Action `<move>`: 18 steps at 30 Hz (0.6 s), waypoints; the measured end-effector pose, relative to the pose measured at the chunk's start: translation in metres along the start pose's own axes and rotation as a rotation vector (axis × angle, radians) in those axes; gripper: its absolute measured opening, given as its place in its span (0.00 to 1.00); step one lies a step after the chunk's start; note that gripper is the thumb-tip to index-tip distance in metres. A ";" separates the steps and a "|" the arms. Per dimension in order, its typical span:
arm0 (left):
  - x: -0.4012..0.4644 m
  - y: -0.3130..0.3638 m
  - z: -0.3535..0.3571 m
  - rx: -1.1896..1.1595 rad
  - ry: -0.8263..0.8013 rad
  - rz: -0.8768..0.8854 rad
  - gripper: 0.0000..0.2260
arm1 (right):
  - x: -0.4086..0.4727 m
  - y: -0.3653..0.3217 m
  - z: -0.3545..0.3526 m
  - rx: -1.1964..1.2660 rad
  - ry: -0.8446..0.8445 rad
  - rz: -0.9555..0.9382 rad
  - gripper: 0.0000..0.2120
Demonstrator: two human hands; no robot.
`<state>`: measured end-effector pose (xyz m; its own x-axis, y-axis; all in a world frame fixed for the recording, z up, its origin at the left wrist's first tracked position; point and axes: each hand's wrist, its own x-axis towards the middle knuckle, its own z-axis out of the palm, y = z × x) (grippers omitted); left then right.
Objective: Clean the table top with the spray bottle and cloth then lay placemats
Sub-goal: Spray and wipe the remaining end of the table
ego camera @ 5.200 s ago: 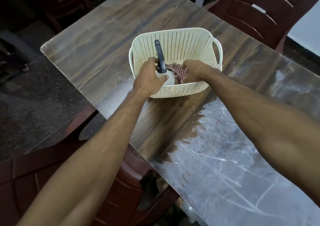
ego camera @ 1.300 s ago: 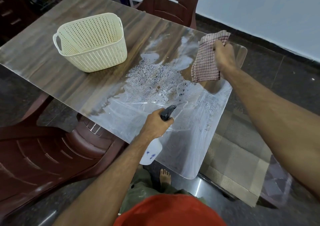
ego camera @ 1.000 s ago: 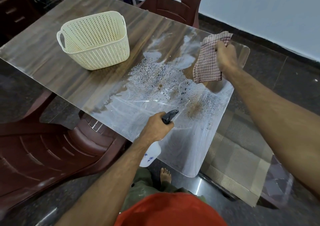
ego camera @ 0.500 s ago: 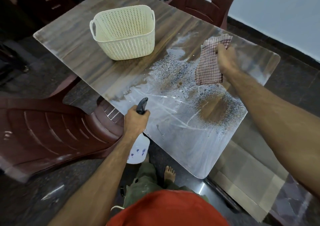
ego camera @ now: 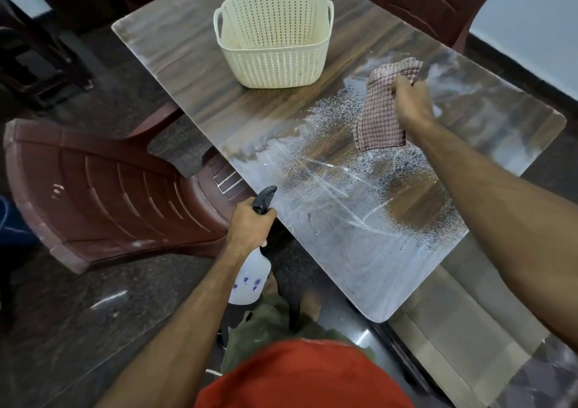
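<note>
The wood-grain table top (ego camera: 194, 48) carries white smears and fresh spray speckles across its near half. My left hand (ego camera: 250, 226) grips the neck of a white spray bottle (ego camera: 250, 279) with a black nozzle, held at the table's near left edge and aimed over the top. My right hand (ego camera: 409, 104) grips a red-checked cloth (ego camera: 378, 120), which hangs above the far right part of the wet area. No placemats are in view.
A cream perforated basket (ego camera: 275, 60) stands on the far part of the table. A brown plastic chair (ego camera: 103, 195) is tucked in at the left and another chair (ego camera: 438, 1) stands at the far side. My foot (ego camera: 309, 306) is on the dark floor below.
Since the earliest frame both hands left the basket with bottle and cloth. Over the last second more spray speckles appeared on the table, and the view shifted left; the cloth stays raised.
</note>
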<state>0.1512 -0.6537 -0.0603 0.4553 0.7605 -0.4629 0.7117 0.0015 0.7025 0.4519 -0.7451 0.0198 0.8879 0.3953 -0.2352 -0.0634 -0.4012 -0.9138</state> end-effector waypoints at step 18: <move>0.007 0.005 -0.006 -0.153 -0.058 0.137 0.07 | -0.051 0.116 0.036 -0.856 -0.390 -0.260 0.16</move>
<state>0.1550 -0.6440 -0.0564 0.5755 0.7218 -0.3844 0.5532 0.0026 0.8330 0.3827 -0.7817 -0.0863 0.6043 0.7404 -0.2945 0.6026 -0.6665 -0.4390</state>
